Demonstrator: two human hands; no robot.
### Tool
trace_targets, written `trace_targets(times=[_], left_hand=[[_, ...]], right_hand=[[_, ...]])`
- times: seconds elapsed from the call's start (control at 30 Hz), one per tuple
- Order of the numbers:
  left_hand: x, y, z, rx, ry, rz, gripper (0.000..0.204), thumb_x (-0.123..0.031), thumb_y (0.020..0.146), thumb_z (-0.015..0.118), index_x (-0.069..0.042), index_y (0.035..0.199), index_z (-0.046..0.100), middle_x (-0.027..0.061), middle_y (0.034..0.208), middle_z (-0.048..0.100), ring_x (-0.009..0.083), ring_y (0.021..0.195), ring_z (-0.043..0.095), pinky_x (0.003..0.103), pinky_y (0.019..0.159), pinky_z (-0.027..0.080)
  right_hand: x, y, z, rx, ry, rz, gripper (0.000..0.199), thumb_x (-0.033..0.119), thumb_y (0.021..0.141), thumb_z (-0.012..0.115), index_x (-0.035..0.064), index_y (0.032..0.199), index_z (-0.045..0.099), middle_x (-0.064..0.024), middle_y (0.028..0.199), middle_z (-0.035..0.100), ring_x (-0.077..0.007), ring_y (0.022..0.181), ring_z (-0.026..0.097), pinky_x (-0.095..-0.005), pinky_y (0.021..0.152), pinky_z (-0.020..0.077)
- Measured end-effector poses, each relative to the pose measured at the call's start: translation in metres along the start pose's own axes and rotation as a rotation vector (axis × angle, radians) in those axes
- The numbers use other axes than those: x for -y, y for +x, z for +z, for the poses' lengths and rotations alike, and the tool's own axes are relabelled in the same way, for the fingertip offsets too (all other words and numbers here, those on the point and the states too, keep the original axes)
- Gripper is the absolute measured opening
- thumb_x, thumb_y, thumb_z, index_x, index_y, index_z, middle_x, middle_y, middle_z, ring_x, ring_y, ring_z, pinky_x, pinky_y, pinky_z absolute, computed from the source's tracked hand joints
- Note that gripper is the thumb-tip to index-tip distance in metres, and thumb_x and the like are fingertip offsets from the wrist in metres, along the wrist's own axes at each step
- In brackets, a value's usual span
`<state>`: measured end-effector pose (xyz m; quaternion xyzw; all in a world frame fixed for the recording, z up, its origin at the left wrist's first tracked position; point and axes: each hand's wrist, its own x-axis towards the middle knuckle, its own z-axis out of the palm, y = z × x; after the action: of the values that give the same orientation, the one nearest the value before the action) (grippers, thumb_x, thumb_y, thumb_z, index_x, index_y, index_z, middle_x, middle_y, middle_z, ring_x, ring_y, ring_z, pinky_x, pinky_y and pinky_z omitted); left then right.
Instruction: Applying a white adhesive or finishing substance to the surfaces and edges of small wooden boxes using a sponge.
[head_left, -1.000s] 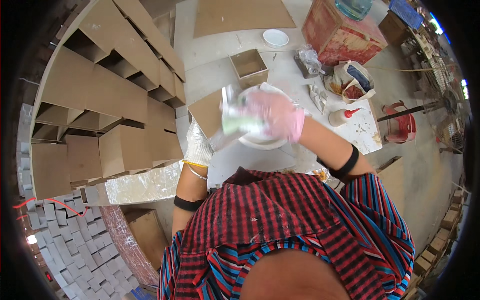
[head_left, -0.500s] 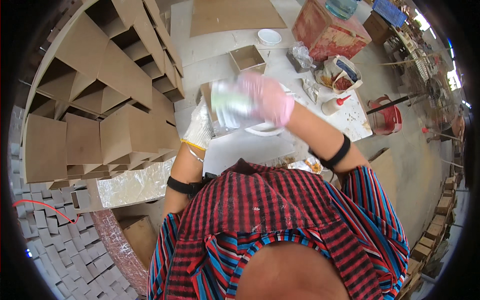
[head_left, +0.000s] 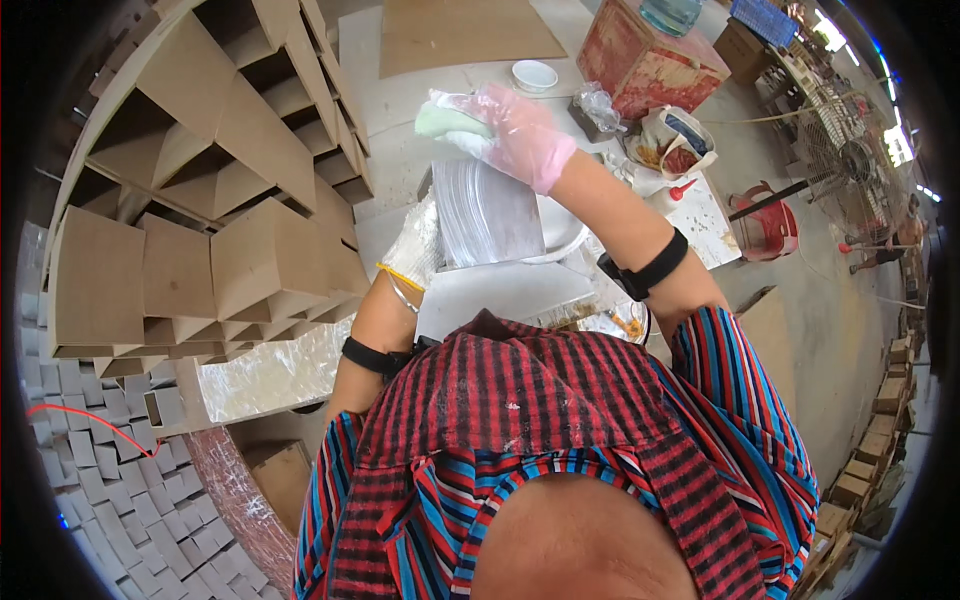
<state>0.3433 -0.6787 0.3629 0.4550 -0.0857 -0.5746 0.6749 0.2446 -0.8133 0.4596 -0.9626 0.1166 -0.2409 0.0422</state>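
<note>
My right hand (head_left: 520, 138), in a thin pink glove, is closed round a pale green sponge (head_left: 450, 120) smeared with white. It hovers just past the far edge of a box (head_left: 490, 215), whose upper face carries curved streaks of wet white paste. At that box's left side is my left hand (head_left: 415, 240), in a white knitted glove with a yellow cuff, gripping it; some of its fingers are hidden. Partly behind the box's right side shows the rim of a white basin (head_left: 578, 240).
Brown board boxes (head_left: 260, 150) are stacked high on the left. Beyond my hands are a white bowl (head_left: 534, 76), a brown sheet (head_left: 470, 40) and a red chest (head_left: 645, 65). To the right are a red-tipped bottle (head_left: 668, 198), a bag (head_left: 675, 140), a red bucket (head_left: 765, 225) and a fan (head_left: 840, 150).
My right hand with the sponge has moved away from me, off the box's face, uncovering the white streaks. My left hand has shifted slightly right, still at the box's side.
</note>
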Motion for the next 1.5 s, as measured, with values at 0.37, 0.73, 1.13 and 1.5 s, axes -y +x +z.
trace_targets(times=[0.37,0.73,1.13,1.5], left_hand=[[-0.001,0.014,-0.026,0.085,0.005,0.076,0.034,-0.027,0.087,0.054,-0.003,0.112,0.056,0.0096,0.101,0.062,0.0212,0.086,0.063,0.032,0.072,0.054],[0.003,0.012,-0.028,0.272,0.151,0.206,0.040,-0.036,0.091,0.043,-0.004,0.112,0.055,0.0165,0.104,0.060,0.0297,0.090,0.061,0.042,0.078,0.053],[-0.003,0.007,-0.024,0.129,-0.254,-0.065,0.029,-0.023,0.092,0.047,-0.003,0.109,0.057,0.0121,0.099,0.062,0.0228,0.084,0.062,0.035,0.071,0.054],[-0.005,0.012,-0.026,0.242,-0.269,-0.022,0.034,-0.025,0.092,0.043,-0.001,0.115,0.053,0.0141,0.108,0.059,0.0261,0.094,0.060,0.037,0.081,0.051]], right_hand=[[0.008,-0.005,0.021,-0.036,0.146,-0.148,0.047,0.041,0.085,0.053,0.0306,0.130,0.044,-0.0098,0.083,0.054,-0.0296,0.075,0.058,-0.0380,0.067,0.0494],[0.031,-0.061,0.023,0.112,0.284,-0.439,0.066,0.018,0.067,0.069,0.0268,0.129,0.046,-0.0089,0.088,0.051,-0.0291,0.082,0.054,-0.0400,0.069,0.0471],[-0.042,-0.027,0.022,-0.122,0.364,0.002,0.044,0.026,0.080,0.065,0.0195,0.123,0.054,-0.0114,0.092,0.058,-0.0290,0.083,0.058,-0.0358,0.075,0.0478],[-0.034,-0.034,0.032,-0.076,0.239,-0.081,0.042,0.022,0.077,0.069,0.0198,0.118,0.057,-0.0091,0.095,0.060,-0.0268,0.081,0.058,-0.0348,0.074,0.0478]])
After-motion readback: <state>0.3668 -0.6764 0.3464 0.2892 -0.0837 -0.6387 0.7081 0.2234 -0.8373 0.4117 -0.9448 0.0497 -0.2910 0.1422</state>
